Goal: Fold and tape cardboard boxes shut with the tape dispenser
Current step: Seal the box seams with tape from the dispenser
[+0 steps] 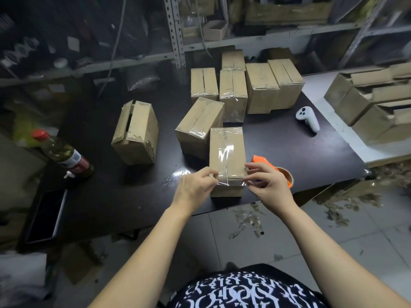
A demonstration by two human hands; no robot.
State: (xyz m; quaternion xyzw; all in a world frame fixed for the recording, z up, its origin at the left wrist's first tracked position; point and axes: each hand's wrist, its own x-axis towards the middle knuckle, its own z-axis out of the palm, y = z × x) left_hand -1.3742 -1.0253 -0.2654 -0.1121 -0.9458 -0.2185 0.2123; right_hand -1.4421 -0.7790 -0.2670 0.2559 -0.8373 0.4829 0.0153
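Left hand (193, 190) and right hand (269, 185) are pinching tape (231, 182) at the near corners of the centre box (226, 152), which is sitting closed, contents unseen. Right hand is hiding most of the dispenser (287, 175).

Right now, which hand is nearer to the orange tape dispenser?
Right. The right hand lies just in front of the tape dispenser, partly hiding it, at the box's right edge. The left hand is across the box, at its left edge. Both pinch the tape.
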